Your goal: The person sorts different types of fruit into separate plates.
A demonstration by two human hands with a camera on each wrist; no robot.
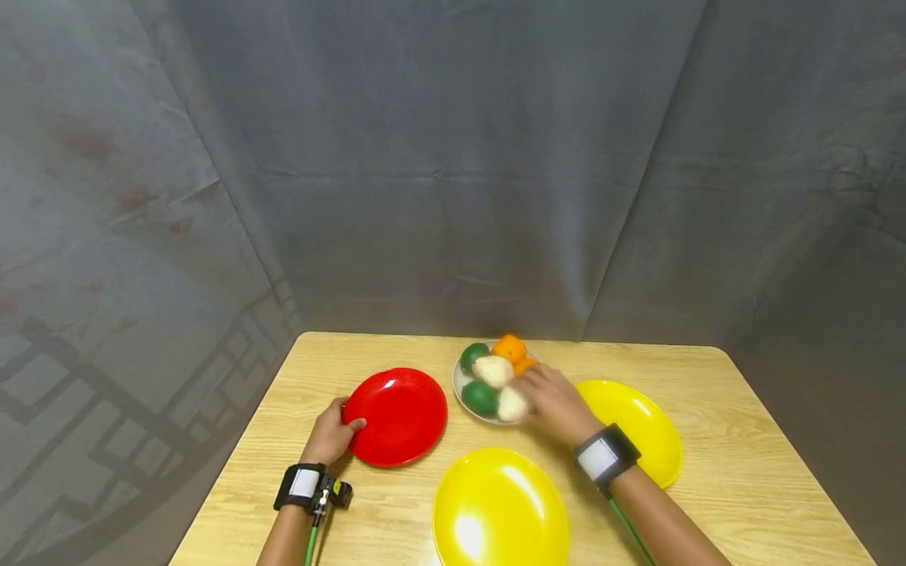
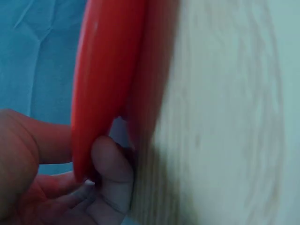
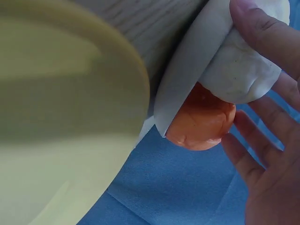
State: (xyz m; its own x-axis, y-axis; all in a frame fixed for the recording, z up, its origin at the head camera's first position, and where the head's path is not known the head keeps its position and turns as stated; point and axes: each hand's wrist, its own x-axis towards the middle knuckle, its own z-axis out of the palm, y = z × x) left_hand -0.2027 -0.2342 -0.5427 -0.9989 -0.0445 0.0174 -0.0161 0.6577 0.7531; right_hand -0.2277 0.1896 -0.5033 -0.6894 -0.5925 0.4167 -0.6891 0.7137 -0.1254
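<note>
My left hand (image 1: 329, 434) pinches the near-left rim of a red plate (image 1: 399, 417). In the left wrist view the plate (image 2: 105, 61) is tilted up, its gripped edge between thumb and fingers. My right hand (image 1: 555, 405) reaches over the right side of a white plate (image 1: 459, 387). This plate holds green oval pieces (image 1: 480, 398), cream lumpy pieces (image 1: 493, 370) and orange fruits (image 1: 509, 347). In the right wrist view its fingers are spread and fairly straight, the thumb over a cream piece (image 3: 241, 70), fingertips beside an orange fruit (image 3: 201, 119).
One yellow plate (image 1: 501, 507) lies at the front middle of the wooden table (image 1: 743, 472). Another yellow plate (image 1: 640, 432) sits to the right, partly behind my right forearm. A grey cloth (image 1: 439, 173) hangs behind the table.
</note>
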